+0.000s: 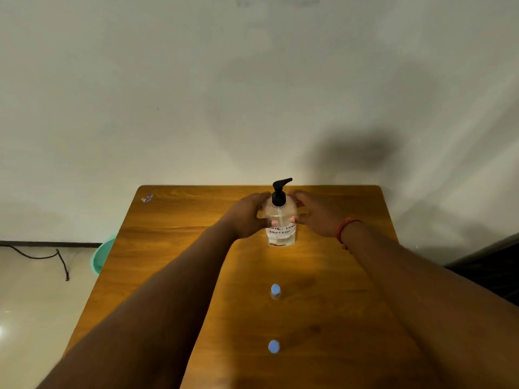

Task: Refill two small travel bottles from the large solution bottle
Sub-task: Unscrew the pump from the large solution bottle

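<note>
Fingers (259,198) of the left hand (247,217) curl round the left side of the large solution bottle (280,228), its thumb pressed to the front above the label; the right hand (314,214) clasps the opposite side the same way, so both hands are grasping the one bottle between them. There is one such bottle, clear, standing upright toward the far middle of the wooden table (174,237), its long axis vertical. Its black pump head (280,189) points its spout up and to the right. A white handwritten label wraps the lower half; the writing is blurred, though it seems to say "solution".

Nearer the person, two small travel bottles stand in a line with the big one: the farther (275,291) and the nearer (273,346), both upright, both wearing blue caps, well apart from each other and untouched.

On the far left corner lies one small sticker (147,197). Left of the table, a green basin (102,256) sits on the floor beside a black cable (42,256). An orange thread band (345,228) circles the right wrist.
</note>
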